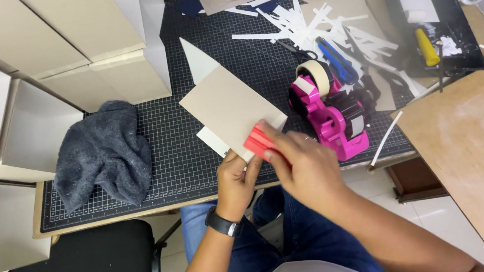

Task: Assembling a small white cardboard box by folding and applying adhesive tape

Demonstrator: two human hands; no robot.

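Hands are both busy at the front edge of the surface, over a black cutting mat (196,159) with a white grid. Left hand (236,181), with a dark watch on its wrist, has its fingers closed on the near corner of a tan cardboard piece (228,107), which sits tilted like a diamond with white paper poking out from under it at the top and lower left. Right hand (308,168) has its fingers wrapped around a small red scraper (260,142) and presses it against the card's near-right edge; it's a bit blurry there, so I can't say for sure what kind of tool it is. Just to the right of the hands stands a pink tape dispenser (330,115) with a roll of pale tape on top. Behind that there's a messy pile of white paper strips (302,24) with a blue cutter lying in it. A crumpled grey cloth (103,153) lies on the left end of the mat, well apart from the card, and plain beige boxes (82,45) are stacked along the left. A black tray (451,18) with a yellow-handled tool in it sits far right.
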